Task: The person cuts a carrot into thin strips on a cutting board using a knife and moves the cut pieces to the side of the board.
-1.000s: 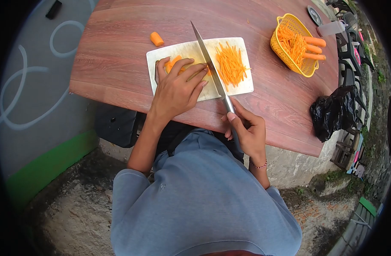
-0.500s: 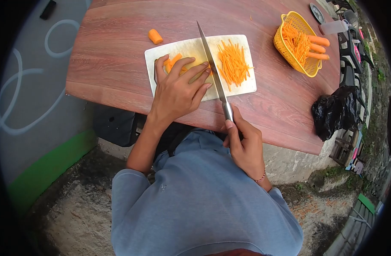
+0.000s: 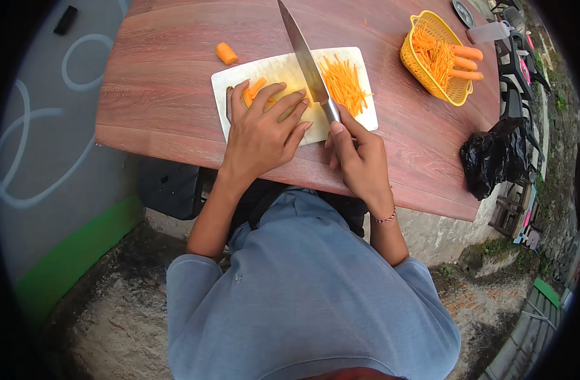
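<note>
A white cutting board (image 3: 291, 65) lies on the wooden table. On its left half, my left hand (image 3: 261, 130) presses carrot pieces (image 3: 255, 87) with spread, bent fingers, partly hiding them. My right hand (image 3: 359, 152) is wrapped round the handle of a large knife (image 3: 305, 57), whose blade points away from me, just right of my left fingertips. Thin carrot shreds (image 3: 345, 84) are piled right of the blade. A short carrot chunk (image 3: 226, 54) rests on the table beyond the board's upper left corner.
At the right, a yellow basket (image 3: 421, 69) holds carrot shreds and several whole carrots (image 3: 467, 65). A black plastic bag (image 3: 495, 155) hangs at the table's right edge. A clear bottle (image 3: 489, 31) and a metal plate (image 3: 462, 12) are at the far right. The table (image 3: 176, 82) has a near edge before my body.
The knife and my right hand have moved away from my body, with the blade now reaching farther across the table. My left hand has stayed nearly in place on the carrot pieces.
</note>
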The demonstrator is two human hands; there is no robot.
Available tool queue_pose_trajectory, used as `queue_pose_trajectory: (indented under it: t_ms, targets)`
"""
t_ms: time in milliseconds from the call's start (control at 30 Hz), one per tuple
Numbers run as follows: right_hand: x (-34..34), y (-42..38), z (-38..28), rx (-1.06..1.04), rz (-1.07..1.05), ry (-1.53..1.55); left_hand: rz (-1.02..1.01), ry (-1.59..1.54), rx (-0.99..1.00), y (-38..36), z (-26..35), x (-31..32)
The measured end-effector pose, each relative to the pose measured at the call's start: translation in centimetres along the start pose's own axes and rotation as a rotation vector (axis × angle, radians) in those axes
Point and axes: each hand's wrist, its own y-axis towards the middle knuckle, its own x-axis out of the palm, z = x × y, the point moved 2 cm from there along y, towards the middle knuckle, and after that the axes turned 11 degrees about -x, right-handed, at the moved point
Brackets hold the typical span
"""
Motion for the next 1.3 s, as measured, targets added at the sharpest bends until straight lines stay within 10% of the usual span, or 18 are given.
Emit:
queue_pose_trajectory:
  t_ms: [1300]
  targets:
    - [1.2,0.7,-0.4,-0.202,0.042,-0.221,0.021,0.002,0.022,0.2,0.2,0.3]
